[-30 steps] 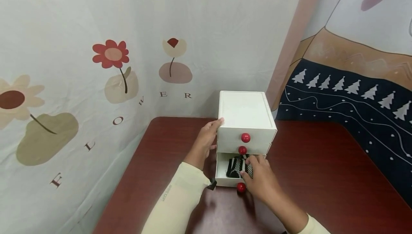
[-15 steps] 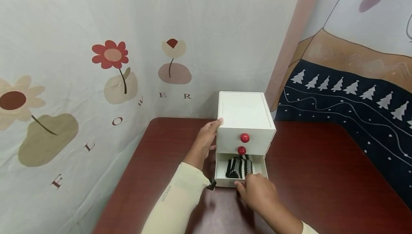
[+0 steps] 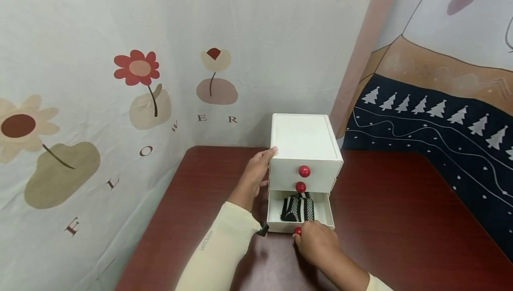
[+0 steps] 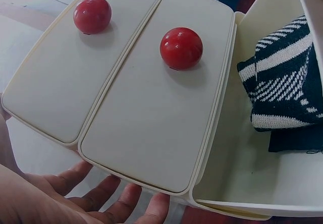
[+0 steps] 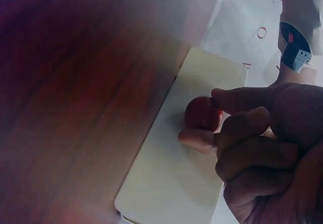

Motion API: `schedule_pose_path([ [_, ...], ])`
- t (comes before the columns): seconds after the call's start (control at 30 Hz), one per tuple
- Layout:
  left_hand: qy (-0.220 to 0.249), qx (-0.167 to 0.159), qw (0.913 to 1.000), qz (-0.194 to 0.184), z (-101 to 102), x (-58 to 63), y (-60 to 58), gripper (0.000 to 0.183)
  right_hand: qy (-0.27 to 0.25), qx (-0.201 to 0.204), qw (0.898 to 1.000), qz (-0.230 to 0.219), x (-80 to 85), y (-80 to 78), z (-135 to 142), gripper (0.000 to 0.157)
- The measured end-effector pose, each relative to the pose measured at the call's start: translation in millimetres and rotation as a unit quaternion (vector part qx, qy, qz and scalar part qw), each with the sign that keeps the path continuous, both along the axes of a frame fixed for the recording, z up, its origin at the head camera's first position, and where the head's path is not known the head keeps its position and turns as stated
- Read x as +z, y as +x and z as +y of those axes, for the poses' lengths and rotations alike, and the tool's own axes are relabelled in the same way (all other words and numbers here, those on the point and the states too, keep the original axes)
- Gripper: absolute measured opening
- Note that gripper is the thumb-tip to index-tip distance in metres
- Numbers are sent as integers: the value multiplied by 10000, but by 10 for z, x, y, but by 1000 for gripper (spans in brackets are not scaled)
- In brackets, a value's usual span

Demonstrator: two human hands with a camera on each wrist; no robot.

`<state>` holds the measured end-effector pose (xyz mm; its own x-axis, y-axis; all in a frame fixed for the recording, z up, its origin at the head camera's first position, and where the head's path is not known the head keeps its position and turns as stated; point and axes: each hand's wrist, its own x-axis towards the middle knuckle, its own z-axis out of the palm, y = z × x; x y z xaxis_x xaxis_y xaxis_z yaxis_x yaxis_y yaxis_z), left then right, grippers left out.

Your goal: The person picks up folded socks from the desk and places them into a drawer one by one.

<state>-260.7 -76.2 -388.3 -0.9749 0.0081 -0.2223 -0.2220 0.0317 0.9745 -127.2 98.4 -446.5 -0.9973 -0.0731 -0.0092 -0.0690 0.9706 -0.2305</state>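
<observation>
A small white drawer cabinet [image 3: 304, 137] stands on the table with its bottom drawer [image 3: 324, 208] pulled out. My left hand [image 3: 256, 171] rests against the cabinet's left side, thumb at the top edge; its fingers [image 4: 121, 201] lie spread along that side in the left wrist view. My right hand [image 3: 318, 240] pinches the bottom drawer's red knob [image 5: 201, 114] between thumb and a finger, the other fingers curled. Inside the drawer lies a folded black-and-white knitted piece [image 3: 297, 208], sock-like. Two upper drawers with red knobs, the top knob [image 3: 304, 171] among them, are closed.
The dark red table [image 3: 384, 220] spreads around the cabinet. Behind it hangs a pale wall cloth [image 3: 256, 37] with printed flowers and letters. A dark blue printed cloth [image 3: 421, 148] with white trees hangs at the right.
My right hand has left the knitted piece, come down to the drawer's front, and now pinches the knob. The knitted piece stays in the drawer. My left hand has held its place.
</observation>
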Motion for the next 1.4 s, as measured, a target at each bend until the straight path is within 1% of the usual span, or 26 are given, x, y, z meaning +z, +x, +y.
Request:
schedule_pose_path([
  [0.2,5,0,10000,7,1,12,0,80,-180,47,9998,36,-7,-72,4,41],
  [0.43,-44,7,10000,-28,3,15,6,80,-331,12,9993,142,-23,-204,11,39],
  [0.73,-20,-54,10000,-43,-7,8,6,81,-581,-47,9979,269,-43,-404,34,47],
  [1.07,-27,-35,10000,-20,-12,22,11,80,-596,-251,9979,107,-57,-597,41,43],
  [1.23,-31,-32,10000,-4,-4,16,5,80,-639,-367,9973,26,-64,-684,63,46],
  [1.4,-37,-35,10000,-30,3,12,9,80,-689,-358,9970,-29,-58,-725,85,48],
])
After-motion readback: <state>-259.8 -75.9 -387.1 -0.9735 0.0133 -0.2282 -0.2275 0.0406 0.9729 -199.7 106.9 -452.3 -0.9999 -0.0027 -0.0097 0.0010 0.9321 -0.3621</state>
